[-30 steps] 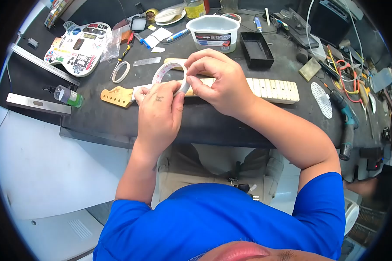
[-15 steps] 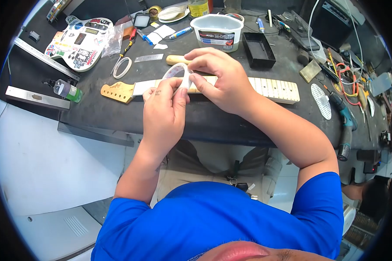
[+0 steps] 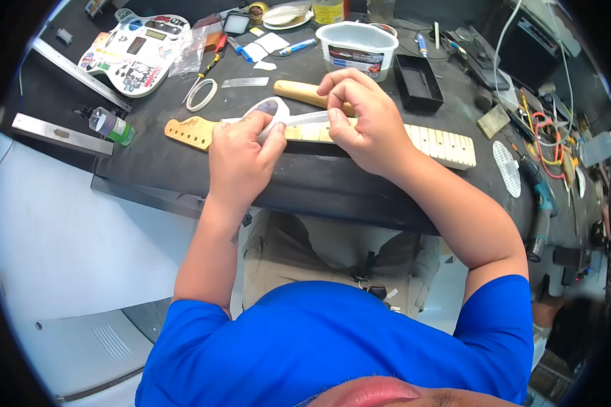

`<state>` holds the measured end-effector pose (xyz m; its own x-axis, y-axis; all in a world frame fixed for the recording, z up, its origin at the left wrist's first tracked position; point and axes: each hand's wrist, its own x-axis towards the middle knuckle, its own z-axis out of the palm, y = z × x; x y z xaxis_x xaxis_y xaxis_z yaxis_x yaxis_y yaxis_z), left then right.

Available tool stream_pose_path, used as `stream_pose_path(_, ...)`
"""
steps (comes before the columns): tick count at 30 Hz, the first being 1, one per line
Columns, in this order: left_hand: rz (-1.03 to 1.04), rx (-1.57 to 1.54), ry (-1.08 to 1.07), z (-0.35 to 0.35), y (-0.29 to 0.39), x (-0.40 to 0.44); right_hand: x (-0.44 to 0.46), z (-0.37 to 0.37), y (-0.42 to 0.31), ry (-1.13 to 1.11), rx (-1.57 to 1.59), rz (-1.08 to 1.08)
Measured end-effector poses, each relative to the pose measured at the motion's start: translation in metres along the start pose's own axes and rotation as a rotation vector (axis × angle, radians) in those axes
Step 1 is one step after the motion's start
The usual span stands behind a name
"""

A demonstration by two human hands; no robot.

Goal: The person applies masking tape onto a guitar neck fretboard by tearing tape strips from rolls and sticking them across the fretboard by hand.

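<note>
My left hand (image 3: 243, 157) is closed around a roll of white masking tape (image 3: 276, 108). A strip of tape (image 3: 308, 118) runs from the roll to my right hand (image 3: 365, 122), whose thumb and index finger pinch its free end. Below both hands a guitar neck (image 3: 439, 144) lies across the bench, fretboard up. Its headstock (image 3: 189, 132) points left, and my hands hide part of its middle. Just behind the neck rests a wooden cylinder (image 3: 299, 91), partly covered by my right hand.
A stickered white guitar body (image 3: 132, 54) lies back left, near a metal ruler (image 3: 245, 82) and another tape ring (image 3: 201, 94). Behind stand a plastic tub (image 3: 357, 51) and a black tray (image 3: 419, 83). A teal power tool (image 3: 540, 203) and tangled tools occupy the right side.
My hands have drawn apart, the right moving right and the left slightly left. A length of tape now stretches between them. The whole view has shifted a little.
</note>
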<state>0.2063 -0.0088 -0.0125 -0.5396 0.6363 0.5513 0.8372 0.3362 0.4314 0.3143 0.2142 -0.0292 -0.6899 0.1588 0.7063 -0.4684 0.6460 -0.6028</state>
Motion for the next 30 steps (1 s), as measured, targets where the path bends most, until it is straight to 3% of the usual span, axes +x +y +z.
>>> stream_pose_path(7, 0.064, 0.021, 0.093, 0.0, -0.003, 0.001, 0.001, -0.005, 0.007, 0.077, 0.182, 0.308)
stream_pose_path(12, 0.137, 0.009, 0.159, 0.01, 0.004, -0.001, -0.002, 0.004, -0.004, -0.022, -0.02, -0.117)
stream_pose_path(19, 0.144, -0.05, 0.196, 0.021, 0.021, -0.002, -0.011, 0.016, -0.005, -0.063, 0.003, -0.099)
stream_pose_path(23, 0.146, -0.199, 0.217, 0.026, 0.022, -0.005, -0.01, 0.016, -0.012, -0.009, -0.058, -0.193)
stream_pose_path(26, -0.044, -0.513, 0.252, 0.037, 0.037, -0.01, -0.011, 0.017, -0.017, 0.045, -0.154, -0.283)
stream_pose_path(30, -0.177, -0.563, 0.275, 0.043, 0.045, -0.003, -0.009, 0.013, -0.019, 0.122, -0.221, -0.38)
